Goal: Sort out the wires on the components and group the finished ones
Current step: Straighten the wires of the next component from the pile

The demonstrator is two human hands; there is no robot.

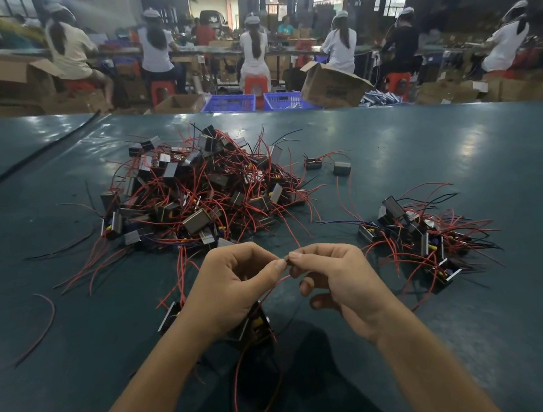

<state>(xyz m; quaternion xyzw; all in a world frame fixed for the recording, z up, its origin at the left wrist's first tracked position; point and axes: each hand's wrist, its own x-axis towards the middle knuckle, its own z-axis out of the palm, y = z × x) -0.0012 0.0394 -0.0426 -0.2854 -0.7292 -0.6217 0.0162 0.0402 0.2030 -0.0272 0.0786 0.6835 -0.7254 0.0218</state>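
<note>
Two hands, the left hand (236,286) and right hand (338,276), pinch one thin red wire (281,279) between thumb and forefinger, near centre above its small black boxy component (256,323); smoothing it gently outward should, I judge, straighten it without kinks.

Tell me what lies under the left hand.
A dark component shows beneath the left hand; the hand covers its upper part, so any grip on it is hidden.

Green table (429,157), two blue crates (228,102), open cardboard box (330,89), red stools (256,85), seated workers (254,49)
</note>
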